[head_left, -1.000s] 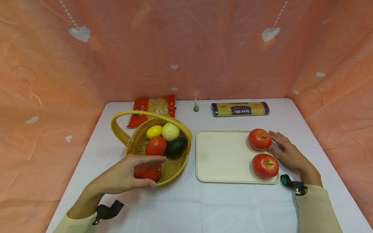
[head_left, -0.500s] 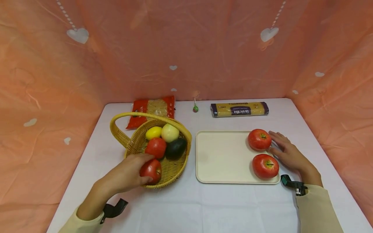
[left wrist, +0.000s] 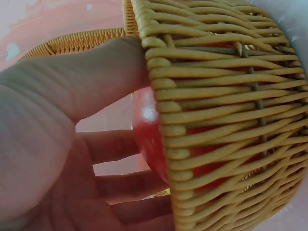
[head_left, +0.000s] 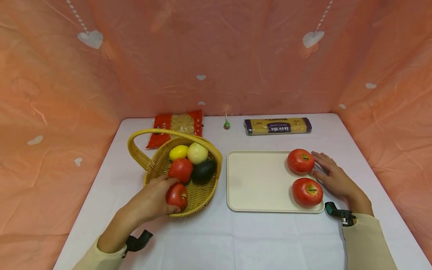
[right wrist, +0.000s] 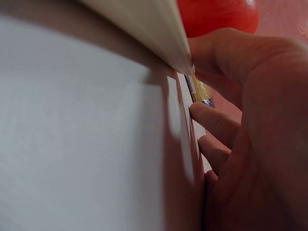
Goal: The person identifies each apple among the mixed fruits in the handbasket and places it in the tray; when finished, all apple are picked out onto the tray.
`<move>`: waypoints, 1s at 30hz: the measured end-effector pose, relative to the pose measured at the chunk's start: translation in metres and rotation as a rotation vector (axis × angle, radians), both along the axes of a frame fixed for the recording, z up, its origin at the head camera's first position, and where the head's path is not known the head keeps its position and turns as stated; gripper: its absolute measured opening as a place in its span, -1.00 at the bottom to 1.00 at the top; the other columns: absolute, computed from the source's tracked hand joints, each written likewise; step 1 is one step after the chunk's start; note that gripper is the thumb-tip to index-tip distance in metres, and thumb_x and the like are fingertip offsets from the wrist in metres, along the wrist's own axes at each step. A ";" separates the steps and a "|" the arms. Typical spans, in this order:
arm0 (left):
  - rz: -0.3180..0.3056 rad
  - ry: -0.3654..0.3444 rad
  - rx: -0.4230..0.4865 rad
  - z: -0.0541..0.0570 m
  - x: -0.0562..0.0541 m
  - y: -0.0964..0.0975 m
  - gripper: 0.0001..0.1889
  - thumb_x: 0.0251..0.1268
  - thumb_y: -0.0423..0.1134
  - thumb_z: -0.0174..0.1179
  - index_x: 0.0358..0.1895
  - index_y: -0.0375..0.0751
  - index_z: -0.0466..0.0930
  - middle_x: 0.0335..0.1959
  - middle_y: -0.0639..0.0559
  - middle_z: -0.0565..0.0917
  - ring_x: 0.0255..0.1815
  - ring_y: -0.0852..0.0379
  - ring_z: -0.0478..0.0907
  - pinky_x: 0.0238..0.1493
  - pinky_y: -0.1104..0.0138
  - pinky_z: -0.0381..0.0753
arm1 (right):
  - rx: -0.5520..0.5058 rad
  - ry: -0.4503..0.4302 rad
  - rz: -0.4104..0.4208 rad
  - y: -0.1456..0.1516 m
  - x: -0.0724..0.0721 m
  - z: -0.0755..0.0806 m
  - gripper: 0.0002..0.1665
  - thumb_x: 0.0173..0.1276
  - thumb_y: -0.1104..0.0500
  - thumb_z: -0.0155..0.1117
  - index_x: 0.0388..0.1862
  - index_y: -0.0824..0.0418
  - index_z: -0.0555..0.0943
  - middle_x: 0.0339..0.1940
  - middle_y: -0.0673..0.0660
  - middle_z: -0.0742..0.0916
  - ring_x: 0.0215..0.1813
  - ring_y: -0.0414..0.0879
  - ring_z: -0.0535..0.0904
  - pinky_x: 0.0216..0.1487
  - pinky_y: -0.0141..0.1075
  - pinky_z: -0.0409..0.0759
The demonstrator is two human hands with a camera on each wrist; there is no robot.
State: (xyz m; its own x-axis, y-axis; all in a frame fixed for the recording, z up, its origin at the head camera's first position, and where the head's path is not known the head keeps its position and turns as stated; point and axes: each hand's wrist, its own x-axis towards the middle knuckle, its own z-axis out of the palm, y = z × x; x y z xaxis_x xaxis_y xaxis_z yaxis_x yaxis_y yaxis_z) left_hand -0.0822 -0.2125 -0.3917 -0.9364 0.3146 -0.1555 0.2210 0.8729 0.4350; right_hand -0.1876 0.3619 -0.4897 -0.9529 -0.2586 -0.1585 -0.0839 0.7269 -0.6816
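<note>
My left hand (head_left: 167,195) reaches into the near side of a yellow wicker basket (head_left: 201,195) and grips a red fruit (head_left: 177,195). In the left wrist view the fingers (left wrist: 110,144) curl behind that red fruit (left wrist: 147,139), with the thumb along the basket wall (left wrist: 221,120). My right hand (head_left: 324,169) lies flat on the white table, fingers straight, against the right edge of a cream tray (head_left: 256,183). Two red apples (head_left: 300,161) (head_left: 307,192) sit on the tray's right side. The right wrist view shows the fingers (right wrist: 216,122) beside the tray rim (right wrist: 154,29).
The basket also holds a lemon (head_left: 178,152), a pale round fruit (head_left: 197,153), a dark avocado (head_left: 203,170) and another red fruit (head_left: 180,169). A red pasta bag (head_left: 177,125), a green lollipop (head_left: 227,125) and a spaghetti pack (head_left: 278,126) lie at the back. Orange cloth walls surround the table.
My left hand has come down from above the basket's near rim and closed round the red fruit. The right hand and the tray's apples have not moved.
</note>
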 end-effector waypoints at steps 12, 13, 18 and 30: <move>-0.027 0.030 0.043 0.013 -0.003 -0.010 -0.20 -0.01 -0.14 0.71 0.37 -0.31 0.65 0.31 -0.28 0.69 0.26 -0.28 0.61 0.24 -0.20 0.73 | -0.007 -0.011 -0.005 -0.002 0.002 0.001 -0.12 0.68 -0.03 0.25 0.82 0.15 0.17 0.83 0.43 0.09 0.83 0.46 -0.32 0.49 0.75 -0.13; -0.028 0.041 0.060 0.016 -0.003 -0.011 -0.18 0.00 -0.12 0.72 0.39 -0.31 0.64 0.33 -0.29 0.68 0.29 -0.30 0.60 0.26 -0.22 0.72 | -0.003 -0.014 -0.007 -0.003 0.003 0.001 -0.11 0.68 -0.04 0.25 0.82 0.14 0.16 0.83 0.42 0.09 0.83 0.45 -0.33 0.49 0.75 -0.12; -0.073 0.099 0.209 0.019 -0.004 -0.012 -0.15 0.03 -0.12 0.74 0.46 -0.20 0.61 0.37 -0.19 0.68 0.30 -0.20 0.66 0.25 -0.15 0.76 | 0.001 -0.010 -0.009 -0.002 0.001 0.002 -0.11 0.68 -0.04 0.26 0.82 0.13 0.17 0.84 0.40 0.09 0.84 0.44 -0.32 0.51 0.74 -0.12; -0.204 0.023 0.684 0.006 -0.004 0.021 -0.13 0.05 -0.27 0.74 0.51 0.06 0.59 0.33 0.07 0.72 0.28 0.08 0.71 0.34 0.26 0.74 | -0.006 0.006 0.002 -0.001 0.000 0.001 -0.13 0.69 -0.02 0.24 0.81 0.16 0.17 0.82 0.43 0.10 0.83 0.45 -0.32 0.51 0.73 -0.14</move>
State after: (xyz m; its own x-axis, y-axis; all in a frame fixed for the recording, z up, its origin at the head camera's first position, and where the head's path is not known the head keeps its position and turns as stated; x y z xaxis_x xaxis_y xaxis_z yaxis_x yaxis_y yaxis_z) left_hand -0.0866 -0.1920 -0.3857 -0.8491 0.5040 0.1583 0.3666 0.3464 0.8635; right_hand -0.1880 0.3606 -0.4890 -0.9532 -0.2618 -0.1510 -0.0901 0.7229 -0.6851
